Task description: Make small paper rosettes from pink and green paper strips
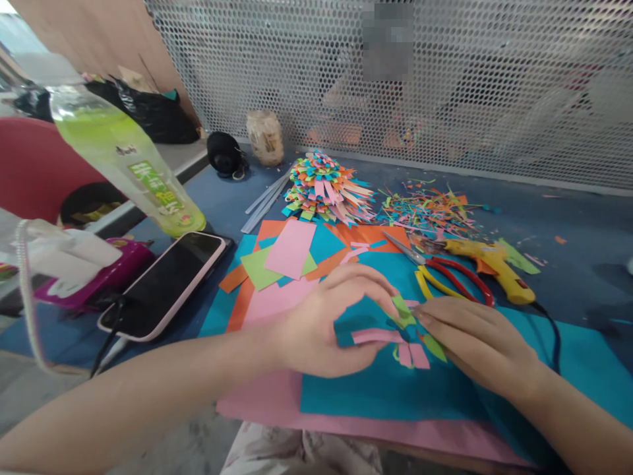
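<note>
My left hand (341, 323) curls round the left side of a small cluster of fringed paper strips (414, 355) in pink and green. Its index fingertip presses a green strip (404, 311) at the top, and its thumb lies by the pink ones. From the other side, my right hand (479, 340) pinches the cluster with its fingers together; its thumb is hidden. Both hands are just above a blue paper sheet (376, 396). Beyond them lie scissors (459, 277) with red and yellow handles, partly spread.
Behind the sheets stands a cone of layered paper fringe (326, 188), beside a heap of paper scraps (430, 211). A yellow glue gun (499, 267) lies right, clear glue sticks (267, 201) further back. At left are a phone (165, 284) and a drink bottle (123, 145). A perforated metal panel (297, 59) borders the table.
</note>
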The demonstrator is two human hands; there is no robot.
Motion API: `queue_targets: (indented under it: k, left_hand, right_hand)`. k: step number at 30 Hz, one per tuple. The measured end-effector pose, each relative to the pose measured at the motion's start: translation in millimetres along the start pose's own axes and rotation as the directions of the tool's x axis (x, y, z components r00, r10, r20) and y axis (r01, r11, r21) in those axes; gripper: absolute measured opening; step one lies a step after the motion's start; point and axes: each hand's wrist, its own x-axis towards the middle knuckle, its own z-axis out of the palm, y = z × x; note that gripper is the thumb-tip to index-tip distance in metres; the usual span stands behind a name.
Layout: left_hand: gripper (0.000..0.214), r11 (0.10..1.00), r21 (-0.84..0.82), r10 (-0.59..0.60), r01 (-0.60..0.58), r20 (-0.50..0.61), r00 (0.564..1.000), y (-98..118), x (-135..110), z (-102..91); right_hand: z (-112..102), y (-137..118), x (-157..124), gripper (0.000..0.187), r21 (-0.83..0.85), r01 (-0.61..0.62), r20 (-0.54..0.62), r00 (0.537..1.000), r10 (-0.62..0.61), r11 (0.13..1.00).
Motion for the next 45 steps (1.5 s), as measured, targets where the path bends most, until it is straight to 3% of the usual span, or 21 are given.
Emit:
queue_targets:
  k: [5, 14, 21, 36, 45]
  left_hand:
    - [0.024, 0.993, 0.058, 0.102, -0.107, 0.084, 0.991, -0.1, -0.1, -1.3]
    - [0.018, 0.964, 0.176, 0.194, -0.199, 0.046, 0.980, -5.0, -0.3, 0.5]
    - [0.011, 0.886, 0.334, 0.343, -0.322, -0.003, 0.939, -6.5, 2.9, 2.2]
    - [0.014, 0.786, 0.492, 0.421, -0.374, 0.017, 0.907, -7.7, 0.5, 0.0]
    - [0.011, 0.745, 0.562, 0.411, -0.359, 0.037, 0.911, -5.3, -0.3, -1.7]
  right_hand:
    - [-1.3, -2.4, -1.2, 0.028, -0.061, 0.130, 0.015, 0.992, -0.129, 0.990]
    - [-2.2, -2.6, -0.7, 0.031, -0.012, 0.032, 0.086, 0.996, -0.031, 0.999]
    - [2.5, -3.1, 7.6, 0.015, -0.115, 0.085, -0.036, 0.995, -0.090, 0.990]
    - [5.0, -1.6, 3.3, 0.015, -0.175, 0.068, 0.038, 0.997, -0.062, 0.982]
    - [6.2, -1.5, 0.9, 0.017, -0.157, 0.037, 0.083, 0.996, -0.024, 0.987]
